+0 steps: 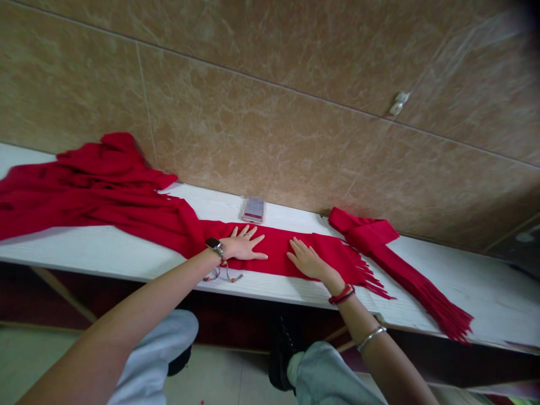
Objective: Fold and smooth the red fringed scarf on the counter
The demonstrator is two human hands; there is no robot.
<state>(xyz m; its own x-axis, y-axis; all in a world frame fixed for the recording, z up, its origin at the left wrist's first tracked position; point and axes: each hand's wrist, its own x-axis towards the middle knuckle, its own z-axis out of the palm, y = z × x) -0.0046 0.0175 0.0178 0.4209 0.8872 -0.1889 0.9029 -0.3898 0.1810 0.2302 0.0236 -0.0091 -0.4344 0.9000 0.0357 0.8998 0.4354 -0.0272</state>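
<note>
A red fringed scarf (276, 250) lies flat along the white bench, its fringe pointing right. My left hand (243, 246) rests palm down on it with fingers spread. Farther right, my right hand (307, 259) also lies flat on the same cloth, fingers stretched out and close together. Neither hand grips anything. On the left the red cloth runs into a loose, crumpled heap (97, 191); whether it is all one piece I cannot tell. A second red scarf (405, 275), folded narrow and bent over itself, lies to the right of my right hand.
A phone (253, 210) lies behind the scarf, near the wall. The long white bench (472, 281) runs against a brown marbled tile wall (261, 135). A small white fitting (399, 103) is fixed to the wall. My knees (169, 337) are below the bench's front edge.
</note>
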